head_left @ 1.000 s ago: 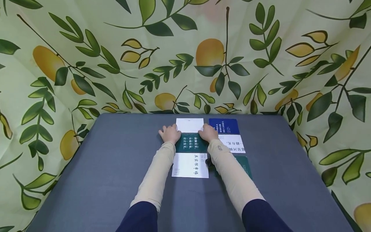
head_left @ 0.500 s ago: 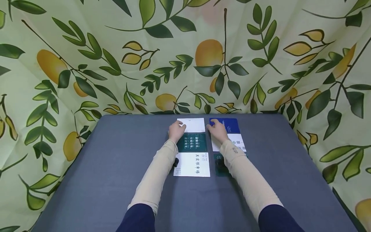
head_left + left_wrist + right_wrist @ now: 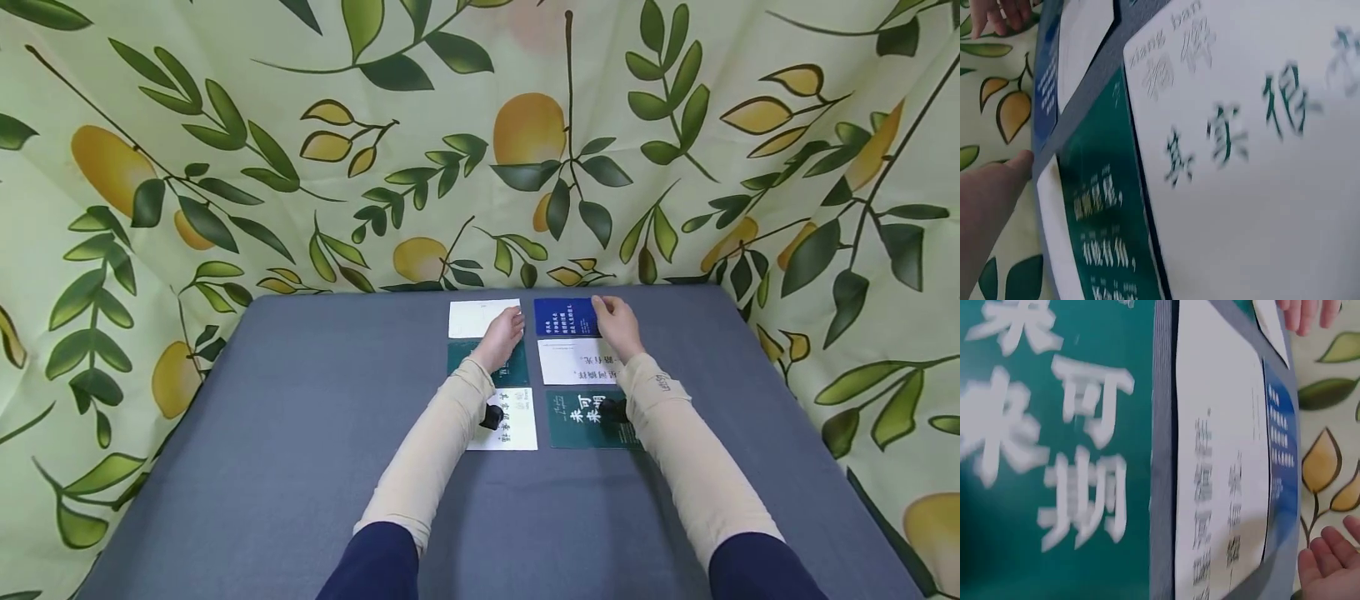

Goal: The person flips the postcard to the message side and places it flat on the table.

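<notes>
My left hand (image 3: 501, 340) hovers with loose fingers over the left column of cards, partly covering a green card (image 3: 461, 354) and the corner of a white card (image 3: 476, 317) at the far end. A white card with green lettering (image 3: 517, 429) lies nearest in that column. At the right edge of a blue card (image 3: 562, 317), my right hand (image 3: 618, 325) has its fingers relaxed; contact is unclear in the head view, but the right wrist view shows them apart from the card. Below the blue card lie a white card (image 3: 570, 362) and a green card with white characters (image 3: 581, 429).
The cards lie in two columns on a grey-blue table (image 3: 300, 417). A curtain with leaf and fruit print (image 3: 450, 167) hangs behind and at both sides. Small black wrist cameras (image 3: 492, 417) sit under the forearms and hide parts of the near cards.
Both hands have left the left column's edges. The right hand has moved right to the blue card's far side. The left hand has shifted right over the left column. The cards keep their layout.
</notes>
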Tool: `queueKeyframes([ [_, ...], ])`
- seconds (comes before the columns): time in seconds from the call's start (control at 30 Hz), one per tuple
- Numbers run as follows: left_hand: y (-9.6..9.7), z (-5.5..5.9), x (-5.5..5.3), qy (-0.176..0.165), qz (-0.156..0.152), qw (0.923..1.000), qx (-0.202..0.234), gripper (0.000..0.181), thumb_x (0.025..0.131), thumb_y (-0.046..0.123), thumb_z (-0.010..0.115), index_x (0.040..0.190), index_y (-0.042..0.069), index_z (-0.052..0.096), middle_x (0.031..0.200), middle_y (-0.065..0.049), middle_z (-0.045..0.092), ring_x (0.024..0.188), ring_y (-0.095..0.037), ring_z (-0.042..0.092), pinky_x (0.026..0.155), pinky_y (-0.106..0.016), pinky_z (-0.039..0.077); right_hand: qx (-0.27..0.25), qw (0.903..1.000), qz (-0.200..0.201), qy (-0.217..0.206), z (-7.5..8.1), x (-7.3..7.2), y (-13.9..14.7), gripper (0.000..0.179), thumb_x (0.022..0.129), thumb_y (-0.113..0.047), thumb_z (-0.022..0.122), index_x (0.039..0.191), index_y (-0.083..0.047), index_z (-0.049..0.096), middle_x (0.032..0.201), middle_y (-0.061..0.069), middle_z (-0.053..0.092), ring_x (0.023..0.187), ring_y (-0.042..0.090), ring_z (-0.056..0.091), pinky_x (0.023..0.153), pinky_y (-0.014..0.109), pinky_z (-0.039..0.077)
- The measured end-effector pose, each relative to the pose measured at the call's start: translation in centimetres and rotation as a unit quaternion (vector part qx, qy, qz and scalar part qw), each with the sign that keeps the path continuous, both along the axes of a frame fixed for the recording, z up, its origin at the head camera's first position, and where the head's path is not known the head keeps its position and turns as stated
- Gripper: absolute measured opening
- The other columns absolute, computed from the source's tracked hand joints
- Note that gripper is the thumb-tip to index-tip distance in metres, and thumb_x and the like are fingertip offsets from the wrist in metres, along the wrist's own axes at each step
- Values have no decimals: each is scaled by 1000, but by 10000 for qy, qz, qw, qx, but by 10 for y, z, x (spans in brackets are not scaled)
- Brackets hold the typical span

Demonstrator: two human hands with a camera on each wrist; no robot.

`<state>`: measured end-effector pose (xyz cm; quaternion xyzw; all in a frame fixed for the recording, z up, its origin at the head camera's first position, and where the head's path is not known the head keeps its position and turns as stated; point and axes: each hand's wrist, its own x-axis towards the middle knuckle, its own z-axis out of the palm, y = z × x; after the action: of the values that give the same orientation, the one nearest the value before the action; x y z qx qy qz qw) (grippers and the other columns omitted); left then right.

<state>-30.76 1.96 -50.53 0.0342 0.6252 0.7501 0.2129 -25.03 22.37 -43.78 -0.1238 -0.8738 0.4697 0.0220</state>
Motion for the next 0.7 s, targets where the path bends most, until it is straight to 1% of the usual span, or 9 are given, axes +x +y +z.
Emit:
queueKeyframes([
  [0.03, 2, 14, 11, -91, -8, 9998, 150, 59, 101, 35, 25, 149, 3, 12, 155, -16, 18, 144, -25, 20, 117, -32, 22, -91, 9999, 1, -113, 0, 1, 3, 65, 99, -47, 27, 143, 1, 29, 143, 24, 37, 134, 38, 33, 111, 49, 27],
  [0.1, 6, 49, 35, -410, 78, 9990, 154, 58, 101, 30, 17, 149, 0, 4, 157, -17, 7, 146, -29, 9, 119, -36, 13, -273, 9990, 25, -344, 0, 2, 10, 70, 98, -51, 19, 145, 1, 23, 147, 24, 30, 138, 39, 26, 114, 49, 22],
  [0.13, 7, 54, 37, -490, 47, 9986, 187, 59, 100, 31, 16, 149, 1, 2, 157, -16, 5, 146, -29, 8, 119, -36, 13, -343, 9983, 35, -470, 0, 2, 12, 73, 98, -53, 16, 146, 1, 19, 149, 25, 26, 140, 39, 23, 115, 50, 19],
  [0.2, 6, 73, 50, -611, -25, 9979, 223, 59, 100, 31, 13, 148, 0, -2, 157, -16, -1, 146, -28, 4, 119, -35, 11, -439, 9967, 70, -684, 0, 3, 16, 76, 97, -55, 11, 148, 1, 12, 152, 25, 18, 142, 40, 15, 116, 50, 15],
  [0.3, 6, 84, 57, -763, -91, 9966, 282, 59, 100, 31, 12, 148, 0, -4, 157, -15, -3, 146, -28, 3, 119, -35, 11, -496, 9949, 79, -869, -2, 4, 20, 78, 96, -56, 8, 148, 2, 9, 154, 24, 13, 142, 40, 11, 117, 50, 12],
  [0.37, 10, 80, 54, -850, -50, 9952, 477, 60, 100, 32, 13, 148, 0, -4, 157, -15, -4, 146, -28, 1, 120, -35, 9, -416, 9951, 70, -899, -4, 5, 22, 78, 96, -57, 6, 148, 1, 9, 154, 24, 13, 142, 41, 11, 116, 51, 13],
  [0.47, 19, 67, 46, -985, 162, 9919, 790, 63, 99, 34, 16, 149, 2, -5, 158, -14, -6, 147, -27, -2, 120, -36, 5, -348, 9956, -21, -870, -5, 7, 24, 78, 96, -57, 5, 148, 1, 11, 154, 23, 14, 142, 41, 13, 116, 51, 14],
  [0.57, 26, 57, 40, -984, 274, 9913, 830, 63, 98, 34, 18, 149, 6, -7, 158, -10, -8, 147, -26, -5, 120, -36, 3, -465, 9952, -150, -848, -7, 10, 24, 78, 96, -57, 5, 148, 0, 11, 153, 24, 16, 141, 41, 15, 115, 51, 16],
  [0.7, 28, 55, 39, -934, 275, 9924, 756, 62, 98, 34, 17, 149, 9, -8, 158, -9, -8, 147, -27, -4, 120, -37, 4, -750, 9937, -305, -770, -10, 9, 24, 76, 97, -55, 7, 148, 2, 13, 149, 26, 25, 138, 40, 25, 114, 50, 22],
])
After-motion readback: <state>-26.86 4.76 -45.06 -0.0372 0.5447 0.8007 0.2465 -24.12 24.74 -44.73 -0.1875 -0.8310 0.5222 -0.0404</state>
